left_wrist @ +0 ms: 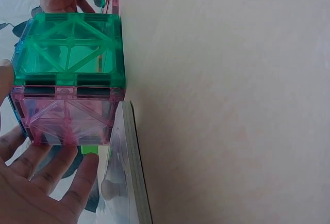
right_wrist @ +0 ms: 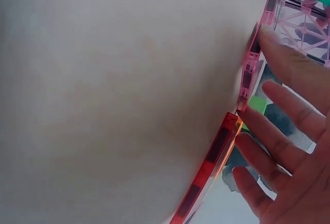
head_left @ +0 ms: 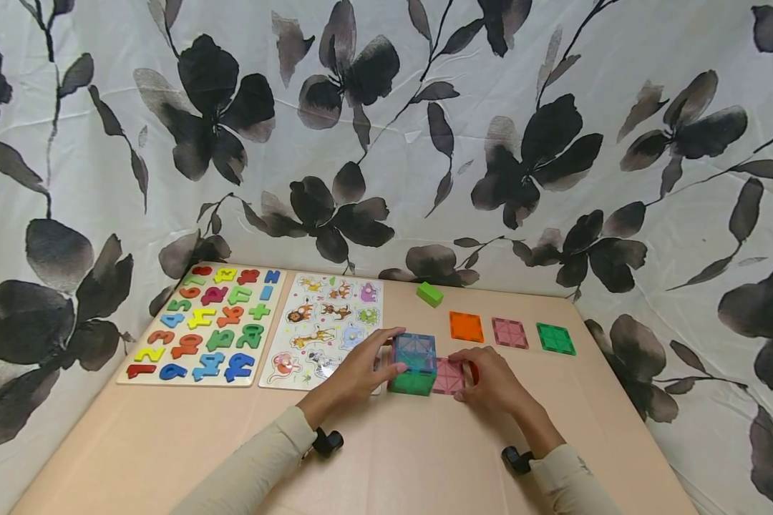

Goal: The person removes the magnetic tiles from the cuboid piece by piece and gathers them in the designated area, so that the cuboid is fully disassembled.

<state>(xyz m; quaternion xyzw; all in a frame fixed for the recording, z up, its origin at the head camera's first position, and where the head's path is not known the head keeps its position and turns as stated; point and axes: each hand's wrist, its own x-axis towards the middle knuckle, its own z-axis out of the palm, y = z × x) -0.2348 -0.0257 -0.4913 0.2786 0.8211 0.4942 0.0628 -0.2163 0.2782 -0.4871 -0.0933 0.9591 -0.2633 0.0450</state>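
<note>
A box of see-through magnetic tiles stands on the table, with a blue tile [head_left: 415,350] on top, a green tile [left_wrist: 72,51] in front and a pink tile [left_wrist: 64,115] on its left side. My left hand [head_left: 357,368] holds the box from the left, thumb by the front top edge, fingers along the pink side. Flat against the box's right lies another pink tile [head_left: 448,377]. My right hand [head_left: 492,379] pinches it, thumb at the near edge and forefinger at the far edge. A red tile [right_wrist: 206,167] lies under the right hand, mostly hidden in the head view.
Beyond the right hand lie an orange tile [head_left: 467,326], a pink tile [head_left: 509,333] and a green tile [head_left: 556,339]. A green block [head_left: 429,295] sits at the back. To the left are a number puzzle board [head_left: 193,332] and an animal puzzle board [head_left: 309,315].
</note>
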